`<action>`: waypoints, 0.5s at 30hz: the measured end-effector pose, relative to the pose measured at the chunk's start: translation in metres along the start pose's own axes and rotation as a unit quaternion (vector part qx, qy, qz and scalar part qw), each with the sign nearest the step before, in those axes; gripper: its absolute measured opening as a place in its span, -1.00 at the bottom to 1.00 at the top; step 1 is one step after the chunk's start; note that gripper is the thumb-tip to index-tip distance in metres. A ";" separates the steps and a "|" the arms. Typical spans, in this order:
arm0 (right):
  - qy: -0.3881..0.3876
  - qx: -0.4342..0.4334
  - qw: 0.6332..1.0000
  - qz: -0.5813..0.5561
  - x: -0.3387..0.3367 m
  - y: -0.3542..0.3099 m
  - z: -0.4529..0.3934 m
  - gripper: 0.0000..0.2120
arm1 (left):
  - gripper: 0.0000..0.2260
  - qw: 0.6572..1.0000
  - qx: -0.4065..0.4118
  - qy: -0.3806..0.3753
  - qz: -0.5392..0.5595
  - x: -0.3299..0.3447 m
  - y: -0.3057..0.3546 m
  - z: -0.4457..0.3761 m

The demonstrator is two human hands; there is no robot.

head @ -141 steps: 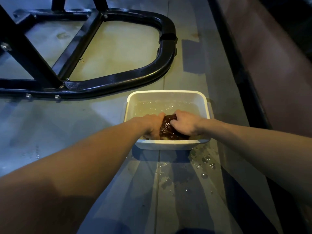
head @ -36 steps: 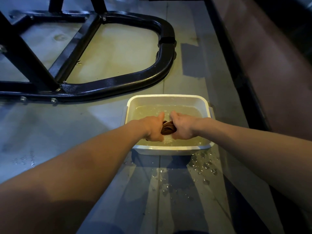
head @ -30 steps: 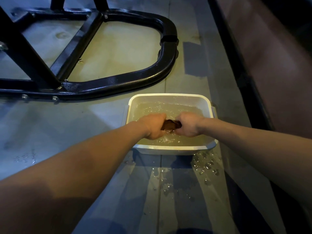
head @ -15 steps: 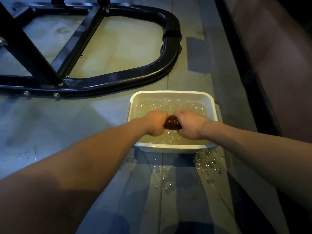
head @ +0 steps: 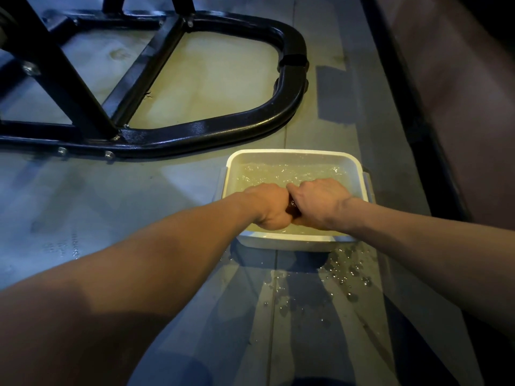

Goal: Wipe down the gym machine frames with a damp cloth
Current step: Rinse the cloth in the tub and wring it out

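Machine frame (head: pixel 211 126): black metal tube, glossy paint with a fine pebbled texture that catches highlights; bare silvery bolt heads (head: pixel 109 154) along the lower rail.

Tub (head: pixel 289 155): white plastic, smooth, semi-matt rim; water (head: pixel 281 174) inside is rippled and glinting.

Cloth (head: pixel 291 206): dark brown fabric, wet and shiny, only a sliver visible between the left hand (head: pixel 267 207) and right hand (head: pixel 320 203).

Floor (head: pixel 117 207): grey boards with seams, smooth, dull sheen; beaded water droplets (head: pixel 345 274) sit glossy near the tub.
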State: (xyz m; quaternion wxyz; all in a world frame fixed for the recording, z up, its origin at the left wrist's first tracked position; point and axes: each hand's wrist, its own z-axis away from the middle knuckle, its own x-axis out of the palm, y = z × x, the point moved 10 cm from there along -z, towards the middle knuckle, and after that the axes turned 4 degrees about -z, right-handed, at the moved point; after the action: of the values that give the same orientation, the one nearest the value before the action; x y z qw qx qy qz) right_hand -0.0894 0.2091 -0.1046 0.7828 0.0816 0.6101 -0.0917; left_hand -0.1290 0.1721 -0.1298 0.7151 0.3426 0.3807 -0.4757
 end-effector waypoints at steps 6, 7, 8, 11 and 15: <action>-0.036 -0.003 0.999 -0.012 -0.003 -0.001 0.002 -0.80 | -0.80 0.999 0.013 0.005 -0.037 -0.014 0.002 0.008; -0.049 -0.005 0.999 -0.018 -0.003 0.000 0.002 -0.80 | -0.81 0.999 0.013 0.007 -0.041 -0.014 0.002 0.008; -0.063 -0.004 0.998 -0.031 -0.001 0.003 0.002 -0.80 | -0.82 0.999 0.012 0.007 -0.039 -0.012 0.001 0.007; -0.105 0.021 0.988 -0.113 0.012 0.013 -0.002 -0.71 | -0.70 1.000 0.016 0.010 -0.023 -0.008 -0.003 0.005; -0.128 0.086 0.969 -0.194 0.029 0.029 -0.005 -0.52 | -0.47 0.998 0.027 0.034 -0.041 -0.007 -0.007 0.000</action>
State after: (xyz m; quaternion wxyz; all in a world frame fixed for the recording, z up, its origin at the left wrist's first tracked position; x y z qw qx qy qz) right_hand -0.0795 0.2374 -0.1337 0.8117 0.0166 0.4987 -0.3036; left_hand -0.1371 0.1725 -0.1247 0.6724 0.3617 0.4053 -0.5028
